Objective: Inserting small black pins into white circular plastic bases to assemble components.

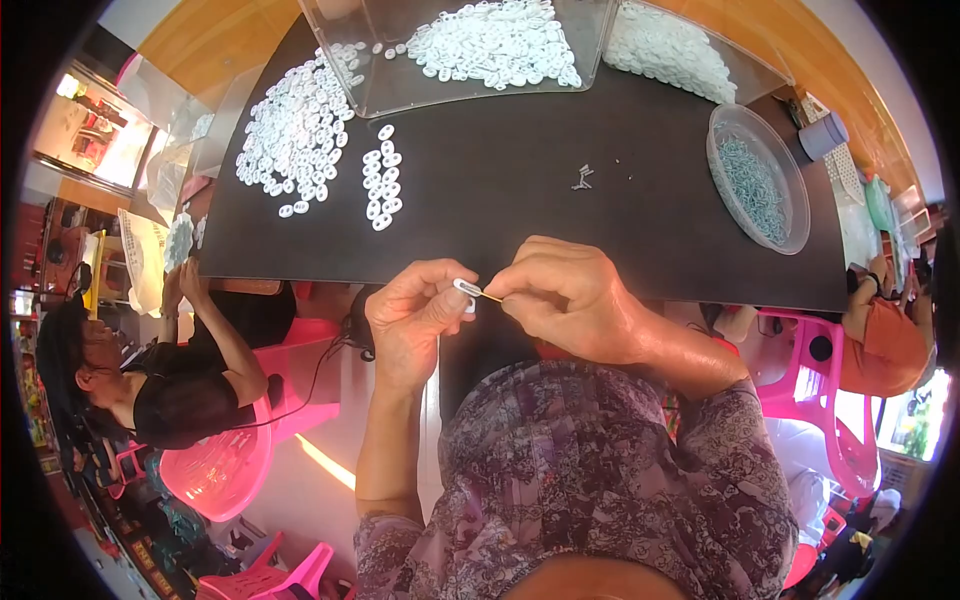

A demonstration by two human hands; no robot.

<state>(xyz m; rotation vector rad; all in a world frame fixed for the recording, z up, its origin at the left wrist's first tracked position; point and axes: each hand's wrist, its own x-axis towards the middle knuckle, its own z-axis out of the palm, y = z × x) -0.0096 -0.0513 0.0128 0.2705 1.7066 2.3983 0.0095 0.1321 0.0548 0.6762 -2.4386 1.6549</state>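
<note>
My left hand (415, 310) pinches a small white oval ring (467, 289) between thumb and fingers, just in front of the dark table's near edge (560, 215). My right hand (565, 295) is closed on a thin yellowish pin (489, 294) whose tip meets the white ring. Both hands are close together over my lap. On the table lie a loose heap of white rings (295, 135) at the left and two short rows of them (381, 177) beside it.
A clear box (470, 50) of white rings and a second clear tray (670, 45) stand at the far edge. A round clear bowl (758, 180) of small metal parts sits at the right. Tiny metal bits (582, 178) lie mid-table. People sit on pink chairs (290, 385) at both sides.
</note>
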